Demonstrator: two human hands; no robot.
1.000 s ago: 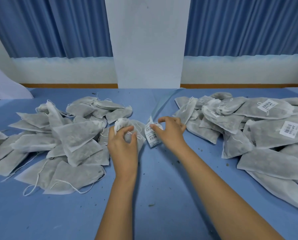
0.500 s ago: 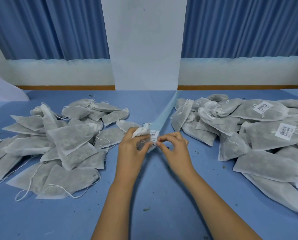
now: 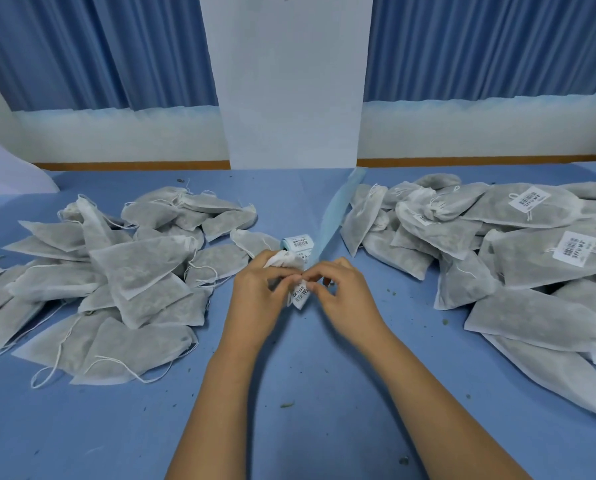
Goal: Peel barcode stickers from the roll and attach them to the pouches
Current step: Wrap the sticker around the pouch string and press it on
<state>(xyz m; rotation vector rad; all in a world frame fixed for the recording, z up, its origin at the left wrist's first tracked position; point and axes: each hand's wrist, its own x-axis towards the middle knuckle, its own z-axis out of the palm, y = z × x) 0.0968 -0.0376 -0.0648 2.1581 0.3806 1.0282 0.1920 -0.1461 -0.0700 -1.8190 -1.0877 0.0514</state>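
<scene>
Barcode sticker (image 3: 301,296) at table centre, between both hands, barcode facing up. Right hand (image 3: 345,296) pinches its upper edge, thumb against forefinger, other fingers curled. Left hand (image 3: 256,297) grips bunched pouch (image 3: 283,260), fingertips touching sticker's left side. Sticker roll (image 3: 298,242) lies on blue table (image 3: 289,393) just beyond hands. Pale blue backing strip (image 3: 338,209) runs from hands toward far right. Unlabelled pouch pile (image 3: 133,275) left, labelled pouch pile (image 3: 518,258) right. Blue curtains (image 3: 99,50), white pillar (image 3: 293,81) far behind.
</scene>
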